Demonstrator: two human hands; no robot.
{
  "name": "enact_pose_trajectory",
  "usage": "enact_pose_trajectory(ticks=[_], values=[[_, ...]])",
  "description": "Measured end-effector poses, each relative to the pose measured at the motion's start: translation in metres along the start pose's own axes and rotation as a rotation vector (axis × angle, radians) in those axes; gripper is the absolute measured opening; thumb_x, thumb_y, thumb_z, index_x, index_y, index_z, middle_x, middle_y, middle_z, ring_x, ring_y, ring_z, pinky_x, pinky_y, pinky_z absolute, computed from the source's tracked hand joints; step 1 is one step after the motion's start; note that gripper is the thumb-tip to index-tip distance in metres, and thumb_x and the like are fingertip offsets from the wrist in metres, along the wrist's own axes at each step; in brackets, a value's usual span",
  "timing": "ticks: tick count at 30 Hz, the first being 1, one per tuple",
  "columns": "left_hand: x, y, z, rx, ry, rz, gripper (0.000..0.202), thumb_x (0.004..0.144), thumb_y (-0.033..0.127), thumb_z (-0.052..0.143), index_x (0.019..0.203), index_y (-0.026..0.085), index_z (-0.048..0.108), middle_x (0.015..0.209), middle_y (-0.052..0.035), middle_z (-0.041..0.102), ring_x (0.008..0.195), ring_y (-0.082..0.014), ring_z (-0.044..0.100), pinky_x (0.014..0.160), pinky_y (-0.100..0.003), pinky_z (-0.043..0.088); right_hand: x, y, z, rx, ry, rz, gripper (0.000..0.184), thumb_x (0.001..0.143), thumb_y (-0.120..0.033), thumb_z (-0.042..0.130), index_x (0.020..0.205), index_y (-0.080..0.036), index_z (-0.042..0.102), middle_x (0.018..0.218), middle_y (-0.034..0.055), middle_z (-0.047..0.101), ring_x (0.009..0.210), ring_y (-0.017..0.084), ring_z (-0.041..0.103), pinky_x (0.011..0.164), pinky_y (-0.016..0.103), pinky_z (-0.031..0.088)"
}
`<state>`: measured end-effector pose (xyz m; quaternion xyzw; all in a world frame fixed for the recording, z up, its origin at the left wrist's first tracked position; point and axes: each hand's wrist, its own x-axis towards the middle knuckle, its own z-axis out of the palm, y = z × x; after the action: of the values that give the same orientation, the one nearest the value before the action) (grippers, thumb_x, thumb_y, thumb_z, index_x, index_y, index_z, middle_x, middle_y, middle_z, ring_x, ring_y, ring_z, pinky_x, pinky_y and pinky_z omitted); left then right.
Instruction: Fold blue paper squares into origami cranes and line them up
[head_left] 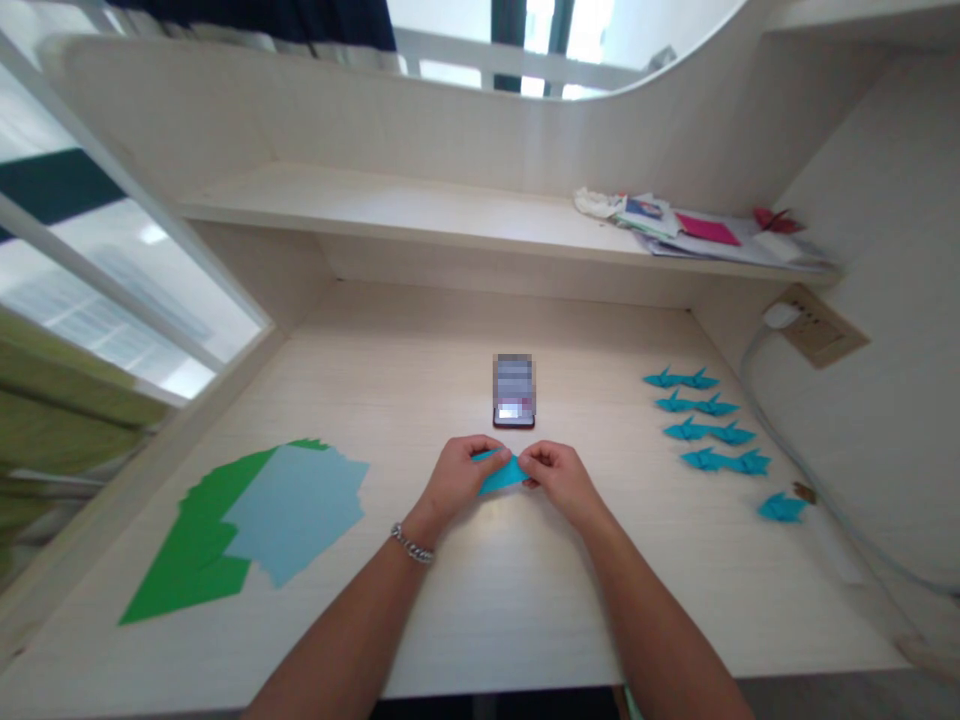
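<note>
Between my two hands, just above the desk, is a folded piece of blue paper (504, 478). My left hand (466, 475) pinches its left part, thumb on top. At the right end, the thumb and fingertips of my right hand (559, 475) are closed on the same paper. Its folds are partly hidden by my fingers. Straight ahead of the hands lies a phone (514, 392) with a lit screen. Several folded blue paper figures (712, 432) stand in pairs at the right, with a single one (782, 508) nearer to me.
On the left of the desk (420, 350) lie fanned green sheets (202, 530) and light blue sheets (300, 510). A shelf (420, 205) across the back bears papers (645, 215) at its right. Along the right wall a cable (780, 425) runs from a socket (821, 325).
</note>
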<state>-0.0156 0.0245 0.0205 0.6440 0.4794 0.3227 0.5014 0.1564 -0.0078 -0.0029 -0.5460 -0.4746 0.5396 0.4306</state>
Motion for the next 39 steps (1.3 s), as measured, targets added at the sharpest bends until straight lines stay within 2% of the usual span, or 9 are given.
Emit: enact_pose_trajectory(ticks=[4, 9, 15, 20, 22, 24, 28, 34, 39], values=[[-0.001, -0.004, 0.0, 0.046, -0.039, 0.091, 0.027, 0.075, 0.038, 0.06, 0.078, 0.015, 0.072, 0.076, -0.0061, 0.071, 0.073, -0.0196, 0.062, 0.069, -0.029, 0.046, -0.004, -0.006, 0.001, -0.149, 0.015, -0.091, 0.013, 0.073, -0.029, 0.061, 0.074, -0.016, 0.064, 0.063, -0.0005, 0.06, 0.058, 0.013, 0.053, 0.055, 0.023, 0.041], [-0.001, -0.006, 0.002, 0.04, -0.061, 0.059, 0.024, 0.073, 0.036, 0.061, 0.075, 0.015, 0.073, 0.074, -0.0059, 0.071, 0.071, -0.0195, 0.062, 0.067, -0.029, 0.046, -0.008, -0.015, 0.002, -0.293, -0.003, -0.103, 0.011, 0.072, -0.022, 0.056, 0.067, -0.017, 0.065, 0.059, -0.0015, 0.058, 0.057, 0.012, 0.051, 0.053, 0.023, 0.037], [0.004, -0.007, -0.014, -0.031, 0.088, -0.017, 0.025, 0.069, 0.038, 0.065, 0.072, 0.014, 0.072, 0.069, -0.0038, 0.068, 0.067, -0.0175, 0.059, 0.062, -0.026, 0.043, -0.008, -0.011, -0.017, -0.238, -0.059, -0.022, 0.009, 0.067, -0.017, 0.054, 0.065, -0.017, 0.063, 0.057, -0.0009, 0.06, 0.055, 0.013, 0.053, 0.054, 0.023, 0.039], [0.006, -0.009, -0.02, -0.094, 0.199, -0.057, 0.026, 0.068, 0.038, 0.067, 0.075, 0.013, 0.072, 0.07, -0.004, 0.067, 0.066, -0.0168, 0.057, 0.06, -0.026, 0.041, -0.007, -0.011, -0.032, -0.066, 0.024, -0.015, 0.012, 0.072, -0.027, 0.058, 0.067, -0.016, 0.061, 0.056, -0.0004, 0.059, 0.052, 0.012, 0.051, 0.054, 0.024, 0.041], [0.005, -0.007, -0.015, -0.106, 0.177, -0.044, 0.027, 0.069, 0.038, 0.067, 0.075, 0.013, 0.072, 0.071, -0.0043, 0.068, 0.067, -0.0172, 0.057, 0.062, -0.026, 0.042, -0.006, -0.012, -0.027, 0.01, 0.05, -0.041, 0.019, 0.074, -0.034, 0.06, 0.075, -0.016, 0.063, 0.065, 0.0019, 0.063, 0.057, 0.013, 0.055, 0.057, 0.025, 0.043], [0.004, -0.005, -0.01, -0.111, 0.157, -0.032, 0.028, 0.069, 0.04, 0.066, 0.074, 0.013, 0.071, 0.071, -0.0044, 0.068, 0.068, -0.0175, 0.058, 0.063, -0.026, 0.043, -0.006, -0.011, -0.018, 0.013, -0.003, -0.051, 0.024, 0.075, -0.039, 0.061, 0.079, -0.016, 0.064, 0.07, 0.0031, 0.065, 0.061, 0.014, 0.056, 0.059, 0.026, 0.044], [0.003, -0.002, -0.006, -0.099, 0.04, -0.009, 0.026, 0.072, 0.039, 0.063, 0.074, 0.014, 0.07, 0.07, -0.0051, 0.068, 0.065, -0.0163, 0.058, 0.059, -0.026, 0.044, -0.006, -0.008, -0.009, -0.078, 0.019, -0.086, 0.022, 0.076, -0.038, 0.061, 0.074, -0.016, 0.063, 0.065, 0.0017, 0.063, 0.059, 0.014, 0.055, 0.058, 0.025, 0.043], [-0.003, -0.001, -0.003, 0.139, -0.204, 0.114, 0.021, 0.074, 0.031, 0.057, 0.075, 0.017, 0.073, 0.071, -0.0045, 0.069, 0.065, -0.016, 0.059, 0.059, -0.025, 0.043, -0.012, -0.011, -0.012, -0.323, -0.064, -0.107, 0.012, 0.075, -0.028, 0.06, 0.072, -0.018, 0.065, 0.063, -0.0005, 0.061, 0.06, 0.013, 0.052, 0.055, 0.023, 0.038], [-0.003, -0.003, -0.009, 0.132, -0.278, 0.088, 0.019, 0.071, 0.024, 0.055, 0.072, 0.015, 0.072, 0.065, -0.0028, 0.067, 0.06, -0.0152, 0.057, 0.054, -0.023, 0.04, -0.011, -0.015, -0.027, -0.221, -0.094, -0.071, 0.013, 0.073, -0.029, 0.062, 0.07, -0.017, 0.064, 0.062, -0.0007, 0.06, 0.058, 0.013, 0.051, 0.056, 0.024, 0.039]])
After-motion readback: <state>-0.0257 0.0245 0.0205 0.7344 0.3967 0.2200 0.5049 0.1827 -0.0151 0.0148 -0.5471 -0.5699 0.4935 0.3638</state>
